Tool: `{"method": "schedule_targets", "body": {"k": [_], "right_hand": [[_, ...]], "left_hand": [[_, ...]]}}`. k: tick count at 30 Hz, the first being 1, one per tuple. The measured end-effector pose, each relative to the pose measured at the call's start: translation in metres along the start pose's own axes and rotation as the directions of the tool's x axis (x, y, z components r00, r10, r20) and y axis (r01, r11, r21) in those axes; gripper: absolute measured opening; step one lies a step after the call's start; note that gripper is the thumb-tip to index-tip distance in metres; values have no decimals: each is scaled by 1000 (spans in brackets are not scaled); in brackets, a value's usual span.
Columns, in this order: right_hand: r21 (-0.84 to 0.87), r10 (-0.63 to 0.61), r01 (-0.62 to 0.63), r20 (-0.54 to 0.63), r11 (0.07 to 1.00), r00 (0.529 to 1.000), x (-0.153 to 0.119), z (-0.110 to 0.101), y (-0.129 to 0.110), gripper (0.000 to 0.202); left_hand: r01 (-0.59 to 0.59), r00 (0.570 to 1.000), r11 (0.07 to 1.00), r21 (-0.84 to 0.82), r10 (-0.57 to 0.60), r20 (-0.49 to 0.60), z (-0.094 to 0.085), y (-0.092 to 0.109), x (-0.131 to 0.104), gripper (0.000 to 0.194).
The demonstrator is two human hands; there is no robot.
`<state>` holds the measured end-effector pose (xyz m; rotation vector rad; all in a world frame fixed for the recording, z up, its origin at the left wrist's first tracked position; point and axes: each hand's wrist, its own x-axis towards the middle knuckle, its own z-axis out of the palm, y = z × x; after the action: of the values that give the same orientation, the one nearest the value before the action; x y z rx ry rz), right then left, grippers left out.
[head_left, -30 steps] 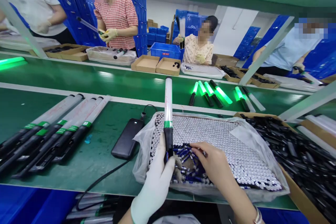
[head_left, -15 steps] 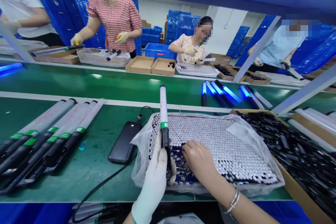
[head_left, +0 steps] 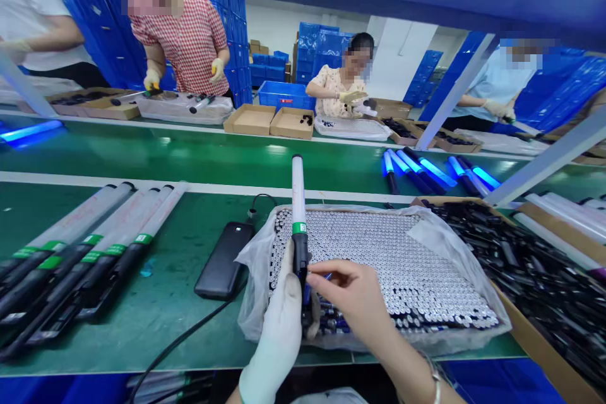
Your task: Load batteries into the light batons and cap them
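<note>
Gloved left hand [head_left: 279,319] is gripping the light stick [head_left: 299,233] by its black handle, fingers wrapping round it, white tube pointing up. Bare right hand [head_left: 355,293] is bringing thumb and index fingertips narrowly together at the handle's right side (can't tell whether they're pinching a battery). So the stick is sitting inside the left grip, right at the right fingertips. Half a second ago the right fingers were dipping among the batteries [head_left: 360,240]; now they're meeting the handle. Lined tray [head_left: 426,342] is spreading right under both hands, its front wall running near the bench edge. Power bank [head_left: 225,259] is lying just left of the tray, green bench [head_left: 175,284] showing between it and the row of sticks [head_left: 99,252]. Carton of black parts [head_left: 544,341] is bounding the right side. Beyond, glowing blue sticks [head_left: 438,172] are lying farther right on the belt [head_left: 213,154] than before; co-workers [head_left: 184,31] are handling sticks across it.
</note>
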<state>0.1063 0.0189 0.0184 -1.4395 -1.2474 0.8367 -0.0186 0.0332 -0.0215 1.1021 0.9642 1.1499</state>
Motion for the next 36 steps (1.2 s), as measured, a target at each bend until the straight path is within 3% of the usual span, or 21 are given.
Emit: {"method": "schedule_targets", "body": {"k": [2, 5, 9, 12, 14, 16, 19, 23, 28, 30, 33, 36], "right_hand": [[19, -42, 43, -35, 999, 999, 1, 13, 4, 14], [84, -59, 65, -73, 994, 996, 4, 18, 12, 17], [75, 41, -38, -41, 996, 998, 10, -11, 23, 28], [-238, 3, 0, 12, 971, 1000, 14, -41, 32, 27], [-517, -67, 125, 129, 847, 989, 15, -50, 39, 21], [-707, -89, 269, 280, 654, 956, 16, -50, 42, 25], [-792, -50, 433, 458, 430, 888, 17, -39, 42, 24], [-769, -37, 551, 572, 325, 819, 22, -31, 37, 15], [-723, -50, 608, 629, 328, 776, 24, -34, 34, 15], [-731, -52, 581, 605, 358, 794, 21, -36, 31, 15], [-715, -75, 442, 483, 542, 873, 13, -40, 23, 14], [-540, -148, 326, 345, 776, 927, 1, -43, 18, 29]], "left_hand": [[-54, 998, 997, 51, 55, -37, -1, -1, 1, 73], [48, 999, 998, 41, -48, -17, -2, 1, 0, 68], [182, 981, 981, -64, -176, 84, -2, 9, -1, 69], [154, 984, 969, -195, -133, 118, -1, 13, 2, 68], [148, 983, 946, -289, -110, 145, 1, 15, 5, 69], [195, 975, 917, -349, -141, 174, 3, 17, 5, 71], [306, 951, 896, -321, -268, 158, 5, 23, 2, 71], [303, 951, 920, -247, -277, 135, 7, 28, -3, 65], [281, 951, 926, -253, -233, 204, 5, 30, -2, 60], [290, 944, 922, -255, -231, 236, 3, 30, -1, 58], [284, 942, 923, -261, -218, 255, 0, 27, -2, 57], [282, 945, 922, -267, -218, 244, -1, 24, -3, 57]]}}
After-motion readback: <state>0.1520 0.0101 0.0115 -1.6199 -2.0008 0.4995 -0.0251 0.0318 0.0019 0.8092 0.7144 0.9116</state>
